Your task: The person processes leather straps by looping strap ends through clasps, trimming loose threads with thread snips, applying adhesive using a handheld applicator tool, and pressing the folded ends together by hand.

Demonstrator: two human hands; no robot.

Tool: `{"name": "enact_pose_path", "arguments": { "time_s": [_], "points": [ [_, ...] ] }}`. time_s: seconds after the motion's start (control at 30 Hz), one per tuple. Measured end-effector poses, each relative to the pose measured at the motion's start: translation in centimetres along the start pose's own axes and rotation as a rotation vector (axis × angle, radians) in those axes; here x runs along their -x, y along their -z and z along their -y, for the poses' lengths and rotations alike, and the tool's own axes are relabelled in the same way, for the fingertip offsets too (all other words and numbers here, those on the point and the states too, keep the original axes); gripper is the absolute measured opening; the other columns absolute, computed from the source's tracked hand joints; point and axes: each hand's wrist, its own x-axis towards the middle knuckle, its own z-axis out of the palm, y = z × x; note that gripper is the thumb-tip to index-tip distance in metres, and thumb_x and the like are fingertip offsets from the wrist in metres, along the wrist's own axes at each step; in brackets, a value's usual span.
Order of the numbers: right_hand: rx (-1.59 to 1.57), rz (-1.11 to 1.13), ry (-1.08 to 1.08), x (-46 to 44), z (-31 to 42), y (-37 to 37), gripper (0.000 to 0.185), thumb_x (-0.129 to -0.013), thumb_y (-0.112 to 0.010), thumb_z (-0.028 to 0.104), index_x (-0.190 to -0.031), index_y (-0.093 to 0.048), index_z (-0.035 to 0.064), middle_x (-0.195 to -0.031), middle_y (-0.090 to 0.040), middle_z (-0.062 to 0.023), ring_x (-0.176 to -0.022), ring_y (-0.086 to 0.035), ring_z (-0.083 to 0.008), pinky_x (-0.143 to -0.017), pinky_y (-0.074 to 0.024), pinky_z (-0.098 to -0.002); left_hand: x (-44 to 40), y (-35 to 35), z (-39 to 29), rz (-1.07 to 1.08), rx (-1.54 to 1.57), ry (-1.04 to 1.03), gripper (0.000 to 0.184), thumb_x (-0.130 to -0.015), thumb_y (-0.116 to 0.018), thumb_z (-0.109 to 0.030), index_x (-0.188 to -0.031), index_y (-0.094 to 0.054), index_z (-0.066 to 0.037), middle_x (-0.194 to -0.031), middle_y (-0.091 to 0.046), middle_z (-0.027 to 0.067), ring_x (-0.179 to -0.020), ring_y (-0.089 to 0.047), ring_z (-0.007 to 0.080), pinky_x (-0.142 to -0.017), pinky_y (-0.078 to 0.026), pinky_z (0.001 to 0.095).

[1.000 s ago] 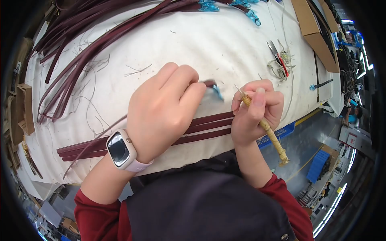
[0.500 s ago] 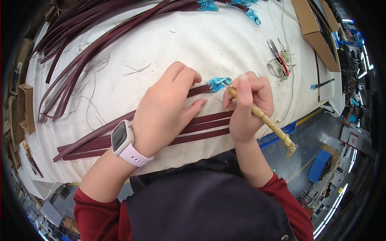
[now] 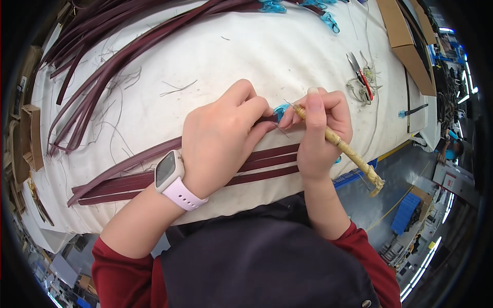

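My left hand (image 3: 221, 136) pinches a maroon strap (image 3: 128, 161) near its end, where a blue plastic-wrapped piece (image 3: 281, 111) shows between my two hands. A thin thread hangs from that end. In my right hand (image 3: 323, 134) is a tan, tape-wrapped handle (image 3: 349, 153) with a thin pointed metal tip, aimed toward the blue-wrapped end. My right fingertips are close beside the blue piece; whether they touch it is hard to tell. Under my hands several other maroon straps (image 3: 267, 160) lie side by side near the table's front edge.
More maroon straps (image 3: 110, 64) with blue-wrapped ends spread over the back left of the white table (image 3: 257, 56). Red-handled scissors (image 3: 362, 77) lie on tangled thread at the right. A cardboard box (image 3: 408, 46) stands at the back right. Loose threads are scattered at the left.
My left hand has shifted right and closed on the strap near its blue-wrapped end, which was resting in the open half a second ago. The pointed tool has moved left since the first frame.
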Motion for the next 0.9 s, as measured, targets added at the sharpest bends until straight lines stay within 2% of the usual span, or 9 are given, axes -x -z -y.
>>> {"name": "enact_pose_path", "arguments": {
  "time_s": [0.23, 0.33, 0.53, 0.9],
  "points": [
    [0.004, 0.042, 0.013, -0.2, -0.2, -0.1, 0.018, -0.107, -0.067, 0.005, -0.094, -0.054, 0.0044, -0.078, -0.062, -0.0031, -0.064, -0.061, -0.0054, -0.059, -0.0492, -0.0200, -0.1, 0.6, 0.8, 0.047, 0.103, 0.025, 0.013, -0.087, -0.082, -0.001, -0.097, -0.074, -0.001, -0.091, -0.065, 0.0057, -0.067, -0.064, 0.0169, -0.062, -0.051, 0.0299],
    [0.025, 0.054, -0.037, -0.2, -0.1, -0.2, 0.019, -0.106, -0.068, 0.004, -0.094, -0.054, 0.0042, -0.078, -0.061, -0.0023, -0.065, -0.063, -0.0053, -0.060, -0.0498, -0.0199, -0.1, 1.3, 1.2, 0.082, 0.292, 0.073, 0.011, -0.089, -0.080, 0.002, -0.091, -0.069, -0.001, -0.094, -0.065, 0.0045, -0.071, -0.063, 0.0110, -0.062, -0.049, 0.0264],
    [0.067, 0.049, -0.047, -0.3, 0.0, -0.4, 0.019, -0.105, -0.069, 0.003, -0.094, -0.053, 0.0045, -0.078, -0.061, -0.0013, -0.064, -0.063, -0.0051, -0.060, -0.0502, -0.0198, -0.2, 2.4, 1.6, 0.175, 0.288, 0.033, 0.011, -0.086, -0.077, 0.004, -0.090, -0.069, -0.002, -0.095, -0.065, 0.0015, -0.071, -0.063, 0.0091, -0.061, -0.047, 0.0235],
    [0.097, 0.030, -0.051, -0.1, 0.2, -0.3, 0.027, -0.103, -0.068, 0.000, -0.081, -0.053, 0.0051, -0.068, -0.057, 0.0008, -0.059, -0.049, -0.0021, -0.054, -0.0380, -0.0210, -0.1, 2.3, 1.5, 0.189, 0.325, 0.043, 0.012, -0.084, -0.075, 0.006, -0.087, -0.066, -0.002, -0.096, -0.064, 0.0019, -0.071, -0.063, 0.0087, -0.059, -0.047, 0.0233]
  ]
}}
